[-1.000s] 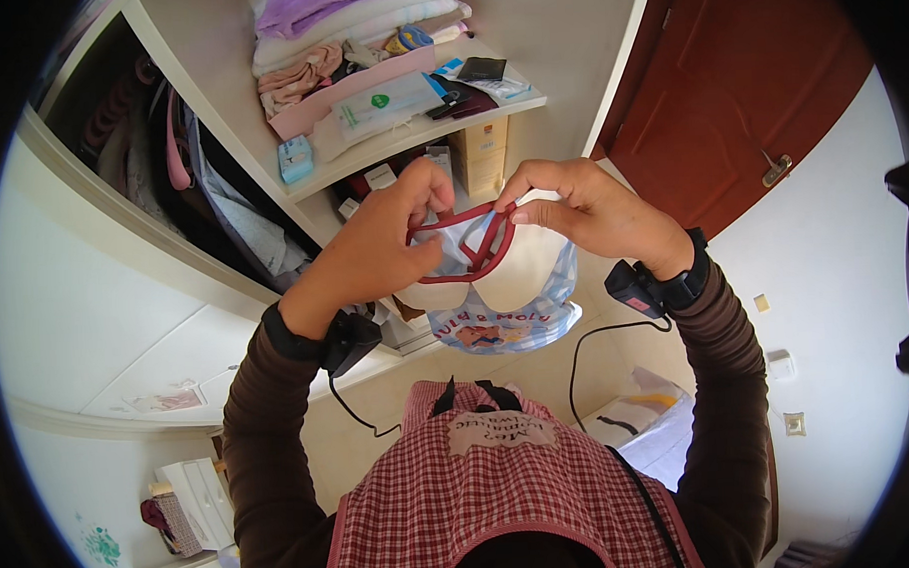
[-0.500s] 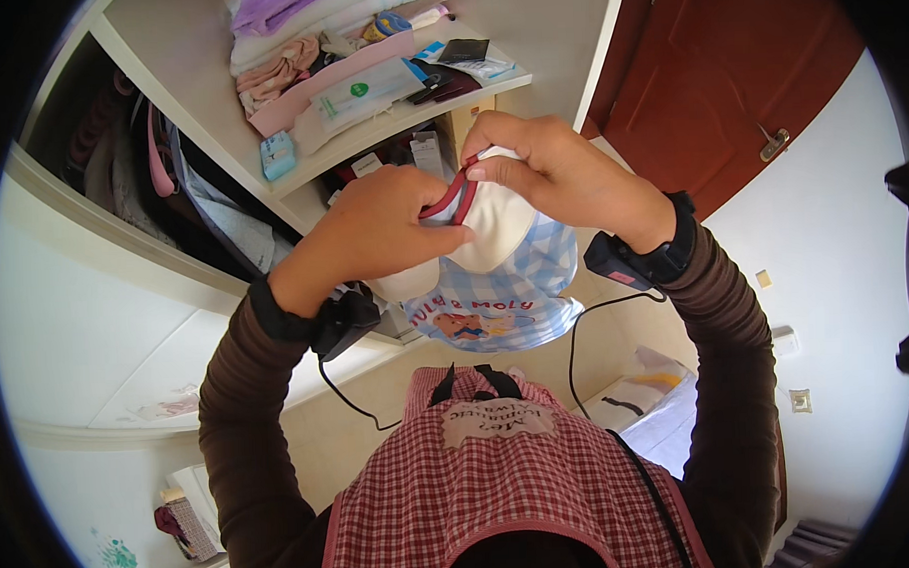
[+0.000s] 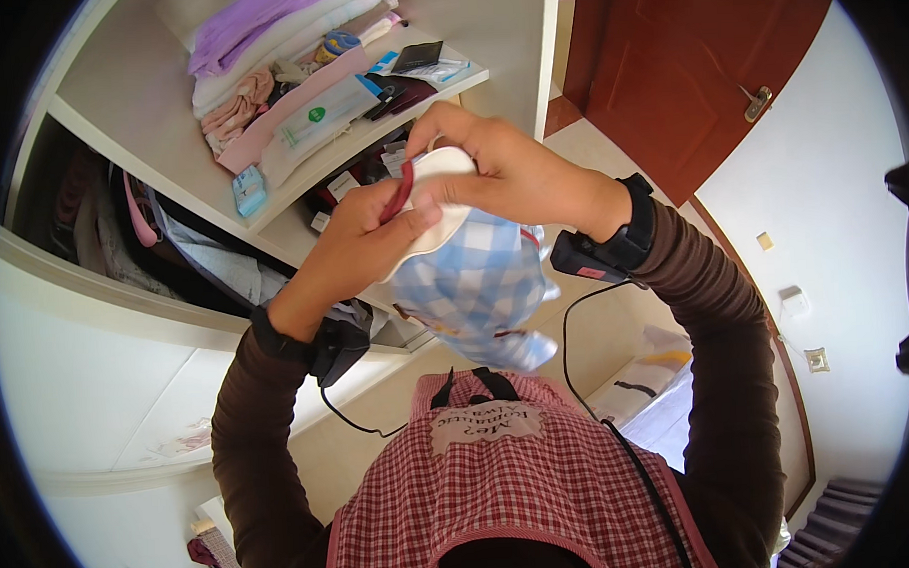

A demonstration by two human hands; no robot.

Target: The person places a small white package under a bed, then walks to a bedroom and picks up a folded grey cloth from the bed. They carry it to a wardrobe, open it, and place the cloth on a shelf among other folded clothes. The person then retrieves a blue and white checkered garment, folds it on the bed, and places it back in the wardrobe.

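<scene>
A small blue-and-white checked garment with a cream collar and dark red neck trim hangs in front of me. My left hand pinches the collar at its left side, thumb on top, beside the red trim. On the far right side of the collar, my right hand is closed, with its thumb pressed on the cream cloth close to the left thumb. Below both hands the checked part hangs loose, folded and slightly blurred. The fingertips under the collar are hidden.
Ahead stands an open white cabinet; its shelf bears folded towels, a pink box and a blue packet. Clothes hang in the left compartment. A red-brown door is at the far right. Cables run from both wrist devices.
The garment has turned in my hands, so its printed front faces away more. Both hands have shifted slightly left, and my view has swung right.
</scene>
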